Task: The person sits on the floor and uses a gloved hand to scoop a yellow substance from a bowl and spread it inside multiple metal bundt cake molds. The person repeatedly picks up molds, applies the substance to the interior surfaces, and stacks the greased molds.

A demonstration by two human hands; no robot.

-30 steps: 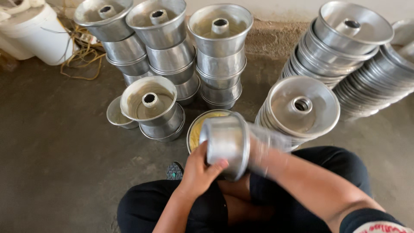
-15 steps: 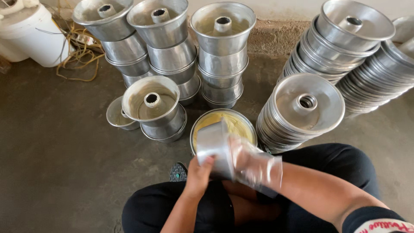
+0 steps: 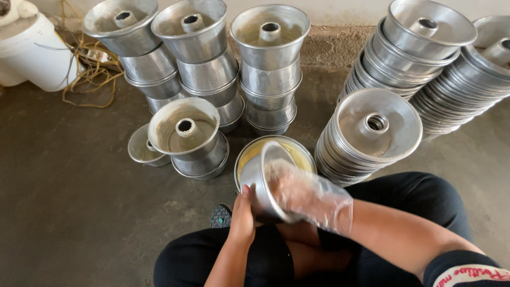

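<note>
**Tube pan tilted in my lap, gloved hand inside it**

I sit on the grey concrete floor with my knees up, and I hold a small round aluminium tube cake pan on its side just above my lap, its open mouth turned to my right. My left hand is bare and closed around the pan's outer wall and base; that grip is snug, fingers curled against the metal, which keeps the pan steady and tilted so the inside faces my other hand. My right hand wears a clear thin plastic glove and reaches into the pan's mouth; its fingers are spread and pressed to the inner wall rather than clenched on anything. I judge the glove is there because this hand touches something greasy.

Directly beyond the pan, on the floor, stands a shallow round metal bowl with pale yellow paste, close enough for the gloved hand to reach, and partly hidden by the pan.

Around me are more pans of the same kind: three tall upright stacks against the wall, a short stack with one pan on top to my left, and leaning, tightly nested stacks to my right. A white plastic bucket and a tangle of tan cord lie in the far left corner.
</note>
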